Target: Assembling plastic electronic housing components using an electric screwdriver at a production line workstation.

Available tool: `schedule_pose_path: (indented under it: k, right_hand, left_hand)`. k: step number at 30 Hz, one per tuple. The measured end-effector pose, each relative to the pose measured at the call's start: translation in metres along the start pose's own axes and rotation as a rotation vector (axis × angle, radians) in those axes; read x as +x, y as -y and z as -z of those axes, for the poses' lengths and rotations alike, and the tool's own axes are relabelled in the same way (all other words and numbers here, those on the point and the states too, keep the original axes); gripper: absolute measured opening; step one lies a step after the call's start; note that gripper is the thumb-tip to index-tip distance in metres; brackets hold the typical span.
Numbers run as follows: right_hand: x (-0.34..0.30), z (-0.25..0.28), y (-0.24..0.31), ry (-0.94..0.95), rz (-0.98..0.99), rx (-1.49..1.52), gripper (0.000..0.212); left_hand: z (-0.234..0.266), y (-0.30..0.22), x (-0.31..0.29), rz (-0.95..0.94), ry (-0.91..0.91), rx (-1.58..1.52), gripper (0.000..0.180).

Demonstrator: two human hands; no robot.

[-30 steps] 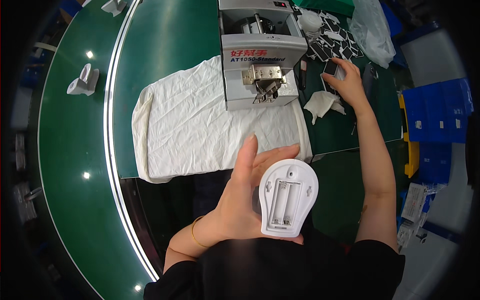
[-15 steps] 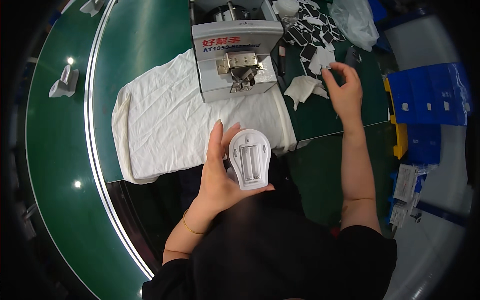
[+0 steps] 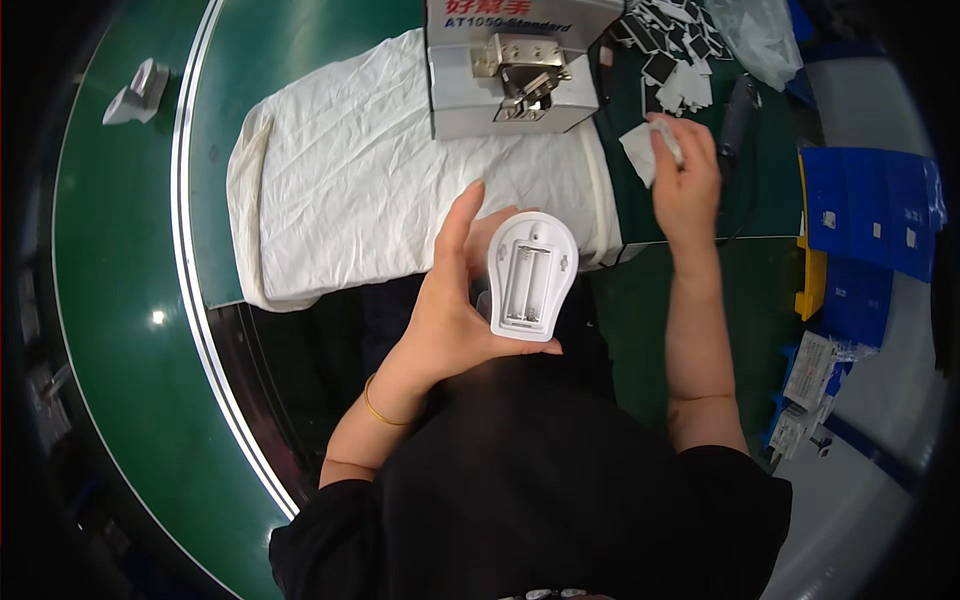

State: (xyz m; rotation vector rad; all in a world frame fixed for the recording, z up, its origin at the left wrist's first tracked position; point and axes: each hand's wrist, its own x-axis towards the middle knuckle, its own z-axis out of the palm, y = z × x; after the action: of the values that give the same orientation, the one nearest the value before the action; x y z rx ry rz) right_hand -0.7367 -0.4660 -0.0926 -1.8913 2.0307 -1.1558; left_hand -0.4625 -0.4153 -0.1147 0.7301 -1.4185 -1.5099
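My left hand (image 3: 445, 310) is closed round a white plastic device housing (image 3: 533, 280), wide and rounded at the far end and narrower toward me. Its open battery compartment faces up, with metal contacts showing and no batteries inside. Over the green table at the right, my right hand (image 3: 688, 195) pinches a crumpled white cloth (image 3: 638, 153) between thumb and fingers. Part of that cloth is hidden by the fingers.
Beyond my left hand lies a white fabric-covered pad (image 3: 340, 170) with a grey machine (image 3: 460, 95) on it. Small black-and-white pieces (image 3: 662, 68), a dark handheld tool (image 3: 738, 115) and a plastic bag (image 3: 755, 35) are at far right. Blue bins (image 3: 870, 200) stand right; a white part (image 3: 137, 92) sits far left.
My right hand has closed on the white cloth, which lay on the table before. The view has shifted, so the machine and pad appear higher. My left hand still holds the housing.
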Motion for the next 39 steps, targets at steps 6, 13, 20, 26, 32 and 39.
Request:
schedule_pose_path:
  k: [6,13,20,26,32,39]
  right_hand:
    - [-0.013,0.039,0.091,0.394,0.4,0.114,0.028]
    - [-0.013,0.028,0.114,0.672,0.826,0.036,0.025]
    - [-0.002,0.017,0.107,0.742,0.982,0.038,0.02]
    - [-0.003,0.017,0.113,0.778,1.042,0.026,0.019]
    - [-0.017,0.009,0.121,0.713,1.056,0.257,0.018]
    - [-0.003,0.012,0.113,0.909,0.884,0.149,0.014]
  left_hand:
    - [0.008,-0.007,-0.001,0.107,0.164,-0.063,0.144]
    - [0.008,-0.013,0.001,0.249,0.344,-0.327,0.144]
    - [0.014,-0.009,0.006,0.245,0.472,-0.18,0.145]
    - [0.016,-0.01,0.008,0.265,0.498,-0.209,0.145]
    - [0.016,-0.013,0.012,0.249,0.513,-0.129,0.145]
    - [0.016,-0.003,0.014,0.096,0.496,0.015,0.144]
